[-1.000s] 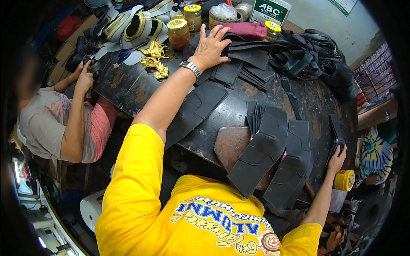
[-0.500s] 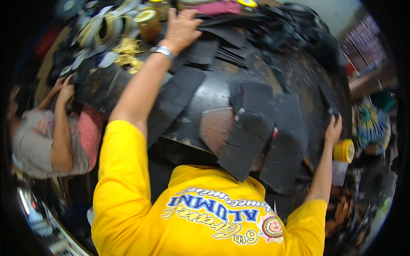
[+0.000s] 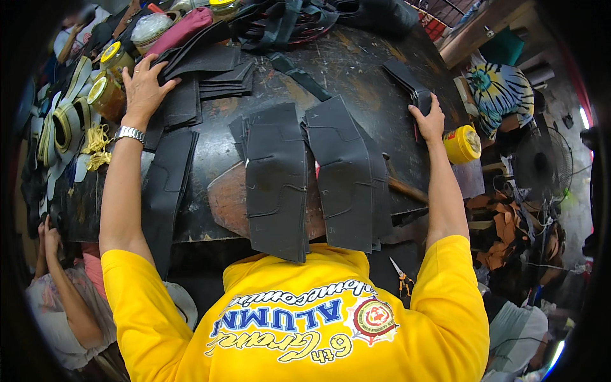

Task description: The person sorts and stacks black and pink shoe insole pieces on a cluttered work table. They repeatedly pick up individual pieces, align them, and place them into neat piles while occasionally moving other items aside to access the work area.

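At the far left of the dark table, my left hand (image 3: 145, 92) has its fingers spread beside a pile of flat black pieces (image 3: 224, 81), fingertips at the pile's left edge. On the right, my right hand (image 3: 429, 120) grips the near end of a narrow black bundle (image 3: 402, 77) that lies on the table. Between my arms rest two stacks of black cut pieces with stitched lines, a left stack (image 3: 277, 191) and a right stack (image 3: 347, 178), overhanging the near edge. Partly under them is a reddish-brown board (image 3: 227, 198). Another black stack (image 3: 167, 169) lies by my left forearm.
Jars with yellow lids (image 3: 105, 95) and yellow cord (image 3: 97, 143) are at the left. A wooden handle (image 3: 407, 190) and yellow tub (image 3: 463, 145) are at the right. Orange-handled scissors (image 3: 403, 281) lie near me. Another person's hands (image 3: 51, 240) show at lower left.
The view has swung, so the table and both arms appear farther left. My left hand stays by the far black pile and my right hand at the narrow black bundle.
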Tool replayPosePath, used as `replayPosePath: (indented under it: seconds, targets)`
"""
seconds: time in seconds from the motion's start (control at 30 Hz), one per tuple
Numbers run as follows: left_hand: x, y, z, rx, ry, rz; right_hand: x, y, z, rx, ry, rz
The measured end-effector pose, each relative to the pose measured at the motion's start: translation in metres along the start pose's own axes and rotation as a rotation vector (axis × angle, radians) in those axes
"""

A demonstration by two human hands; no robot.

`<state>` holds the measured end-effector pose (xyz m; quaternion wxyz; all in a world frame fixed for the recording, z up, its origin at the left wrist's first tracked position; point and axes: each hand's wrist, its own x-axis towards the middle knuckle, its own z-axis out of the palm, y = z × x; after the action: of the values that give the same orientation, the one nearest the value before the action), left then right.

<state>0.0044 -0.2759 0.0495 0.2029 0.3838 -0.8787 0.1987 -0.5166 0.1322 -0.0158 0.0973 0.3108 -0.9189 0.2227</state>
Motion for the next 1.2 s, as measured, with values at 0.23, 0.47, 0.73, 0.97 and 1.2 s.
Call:
replayPosePath:
  seconds: [0.23,0.47,0.73,0.97,1.2]
  targets:
    - [0.004,0.000,-0.002,0.007,-0.068,-0.028,0.015,0.014,-0.008,0.294,-0.092,0.131]
    - [0.003,0.001,0.002,-0.011,-0.069,-0.042,0.005,-0.001,-0.009,0.124,-0.100,0.079]
    - [0.003,0.000,0.002,-0.022,-0.069,-0.033,-0.011,-0.022,0.001,-0.143,-0.038,0.037]
    - [0.002,0.000,0.007,-0.043,-0.044,-0.046,-0.015,-0.022,-0.001,-0.125,-0.024,0.028]
    - [0.007,0.000,0.002,-0.060,-0.078,-0.051,-0.005,-0.012,0.002,-0.147,-0.036,0.014]
